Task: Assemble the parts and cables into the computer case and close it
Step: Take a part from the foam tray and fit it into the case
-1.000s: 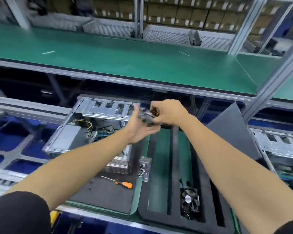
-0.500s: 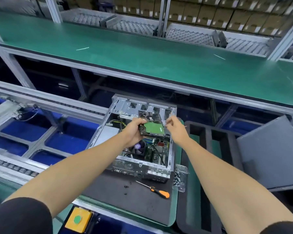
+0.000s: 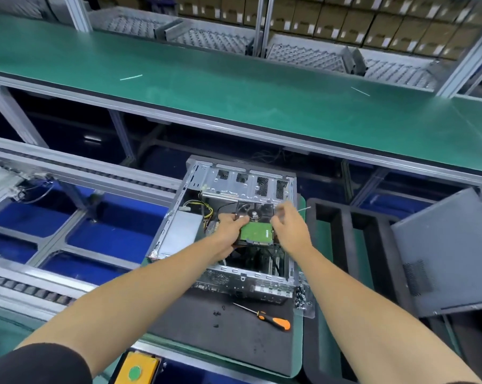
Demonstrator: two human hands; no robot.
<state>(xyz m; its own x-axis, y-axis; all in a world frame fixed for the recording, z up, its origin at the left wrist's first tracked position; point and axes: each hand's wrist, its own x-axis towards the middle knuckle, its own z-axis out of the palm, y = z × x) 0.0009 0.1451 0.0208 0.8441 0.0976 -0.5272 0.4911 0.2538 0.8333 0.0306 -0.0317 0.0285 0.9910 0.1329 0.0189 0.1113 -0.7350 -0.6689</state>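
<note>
Step in hand, as I read it: fitting the hard drive [image 3: 255,227] into the open computer case [image 3: 242,278], which lies on a dark mat [image 3: 206,339] near the front edge of the workbench. The drive sits circuit-board side up, over the middle of the case just short of the drive cage [image 3: 245,184] at the far end. Left hand [image 3: 230,231] grips the drive's left edge, fingers curled around it. Right hand [image 3: 285,227] is at the right edge, fingers bent, blurred; cannot tell whether it holds the drive. Next move likely calls for squaring the drive to the bay and sliding it in level, clear of the yellow wires [image 3: 206,210]. Side panel [image 3: 442,250] waits off to the right; screwdriver [image 3: 264,317] on the mat's near right. No brand, label or writing legible anywhere.
</note>
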